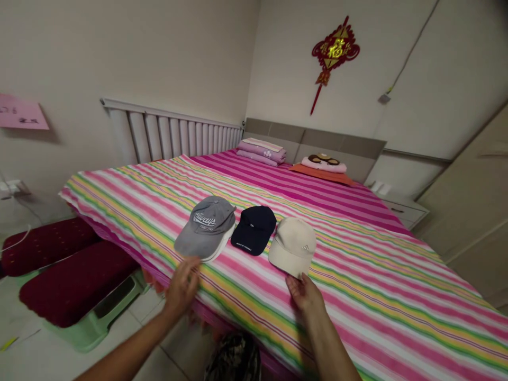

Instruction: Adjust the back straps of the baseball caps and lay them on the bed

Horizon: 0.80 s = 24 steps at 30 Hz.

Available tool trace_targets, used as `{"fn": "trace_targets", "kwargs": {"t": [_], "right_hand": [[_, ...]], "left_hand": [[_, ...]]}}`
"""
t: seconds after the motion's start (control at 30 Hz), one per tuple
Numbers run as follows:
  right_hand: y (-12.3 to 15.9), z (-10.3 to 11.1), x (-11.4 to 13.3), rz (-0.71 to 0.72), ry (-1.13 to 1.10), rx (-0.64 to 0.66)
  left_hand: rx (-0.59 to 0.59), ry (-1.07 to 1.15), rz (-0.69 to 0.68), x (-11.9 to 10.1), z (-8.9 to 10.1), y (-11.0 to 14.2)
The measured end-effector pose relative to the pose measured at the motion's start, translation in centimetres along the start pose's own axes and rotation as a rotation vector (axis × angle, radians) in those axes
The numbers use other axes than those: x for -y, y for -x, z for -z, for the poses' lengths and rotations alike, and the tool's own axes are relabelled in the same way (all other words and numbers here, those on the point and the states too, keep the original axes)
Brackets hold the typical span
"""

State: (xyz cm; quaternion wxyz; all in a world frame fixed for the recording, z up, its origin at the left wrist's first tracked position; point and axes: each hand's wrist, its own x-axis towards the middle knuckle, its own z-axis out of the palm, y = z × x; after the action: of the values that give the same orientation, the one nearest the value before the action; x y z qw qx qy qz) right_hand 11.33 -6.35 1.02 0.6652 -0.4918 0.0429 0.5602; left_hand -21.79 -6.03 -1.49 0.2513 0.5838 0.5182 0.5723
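Observation:
Three caps lie in a row on the striped bedspread. On the left is a grey cap [210,221] with white lettering, and the edge of a white cap [220,248] shows beneath it. My left hand [183,283] is at the front of the grey cap, its fingers closed at the brim's edge. A dark navy cap [254,228] sits in the middle, touched by neither hand. At the right, my right hand [305,292] pinches the brim of a beige cap [293,243], thumb on top and the other fingers partly hidden below.
The striped bedspread [369,288] covers the near part of the bed. Folded purple bedding [262,153] and a pink pillow [324,165] lie by the headboard [337,145]. Stools with dark red covers [77,283] stand at the left, and a white radiator [174,132] lines the wall.

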Motion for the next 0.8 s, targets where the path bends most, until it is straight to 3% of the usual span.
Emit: {"fn": "trace_targets", "kwargs": {"t": [0.07,0.13,0.23,0.4,0.5,0.6,0.7,0.8], "right_hand": [[-0.6,-0.5,0.3,0.0,-0.036,-0.013],[-1.0,-0.9,0.9,-0.004,-0.062,-0.009],[-0.7,-0.8,1.9,-0.008,-0.091,0.034],[3.0,2.0,1.9,0.008,-0.112,0.184],[6.3,5.3,0.5,0.047,-0.112,0.276],[9.1,8.9,-1.1,0.088,0.034,0.408],[10.9,11.8,-2.3,0.089,0.213,0.412],[12.0,13.8,-2.5,0.063,0.382,0.39]], "left_hand": [[0.213,-0.063,-0.08,1.0,-1.3,4.8],[0.35,-0.09,-0.092,1.9,-2.5,8.6],[0.465,-0.028,-0.071,2.0,-4.0,11.3],[0.489,0.184,0.138,-1.0,-6.4,9.1],[0.57,0.418,0.422,-4.3,-8.1,6.3],[0.635,0.819,0.658,-8.2,-9.7,3.7],[0.753,1.173,0.692,-11.6,-10.4,2.6],[0.753,1.278,0.629,-13.6,-10.6,3.2]]}}
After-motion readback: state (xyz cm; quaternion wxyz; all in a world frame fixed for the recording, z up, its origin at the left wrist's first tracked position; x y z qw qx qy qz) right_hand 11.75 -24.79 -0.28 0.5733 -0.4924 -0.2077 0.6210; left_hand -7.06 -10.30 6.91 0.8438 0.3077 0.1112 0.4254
